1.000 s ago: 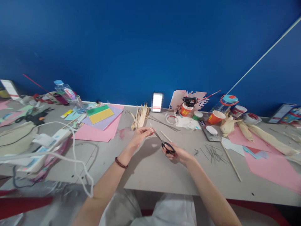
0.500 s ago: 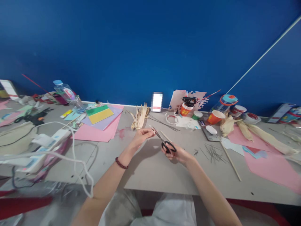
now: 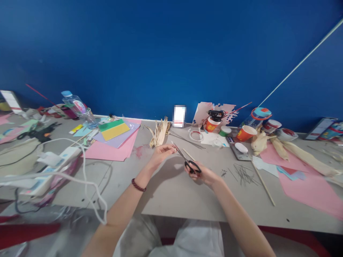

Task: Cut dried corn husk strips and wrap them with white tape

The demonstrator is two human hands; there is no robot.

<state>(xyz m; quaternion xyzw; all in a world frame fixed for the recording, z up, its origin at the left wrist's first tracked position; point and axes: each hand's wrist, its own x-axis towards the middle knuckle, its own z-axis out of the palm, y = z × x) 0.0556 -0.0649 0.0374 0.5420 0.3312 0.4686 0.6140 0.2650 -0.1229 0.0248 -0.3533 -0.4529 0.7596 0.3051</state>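
Observation:
My right hand (image 3: 197, 172) is wrapped round the black handles of the scissors (image 3: 192, 166), whose blades point up and to the left. My left hand (image 3: 163, 154) is pinched on a small whitish piece (image 3: 174, 150) at the blade tips; its exact shape is too small to tell. Just behind my left hand stands a bundle of dry husks (image 3: 160, 134). A thin pale stick (image 3: 189, 154) lies beside the scissors, its near end by my right hand.
Pink paper (image 3: 107, 151) and a power strip (image 3: 53, 171) lie left. Behind are a phone (image 3: 179, 116) and a tape roll (image 3: 196, 136). On the right are an orange cup (image 3: 245, 133), cut wires (image 3: 243, 175), a scale (image 3: 238, 155) and a long stick (image 3: 264, 182).
The scissor blades look slightly closer together, and my left fingertips have shifted a little. The things on the table look unmoved.

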